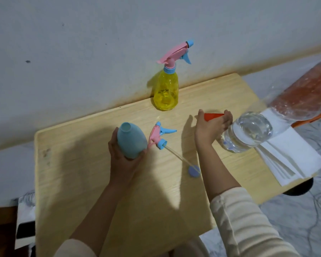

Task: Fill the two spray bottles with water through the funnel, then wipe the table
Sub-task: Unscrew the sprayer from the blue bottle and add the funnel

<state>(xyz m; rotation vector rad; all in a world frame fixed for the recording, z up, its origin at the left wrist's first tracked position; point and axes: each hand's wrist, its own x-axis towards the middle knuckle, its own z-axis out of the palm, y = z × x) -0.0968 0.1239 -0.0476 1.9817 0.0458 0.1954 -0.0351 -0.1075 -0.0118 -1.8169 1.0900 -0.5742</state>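
Blue bottle (132,141) uncapped, tilted, gripped round base by left hand (122,160); opaque, contents hidden. Yellow spray bottle (166,91) upright at far edge of table (72,173), sprayer on; fill level unclear. Big clear bottle (248,132) at right held water. Right hand (209,127) curled over orange funnel (212,115), just beside big bottle. Loose sprayer head (158,135) lay beside blue bottle; blue cap (194,171) at its tube end; white paper stack (293,158) at right edge.

White wall (82,43) (a few dark specks) behind; grey-veined marbled floor (304,210) at right.
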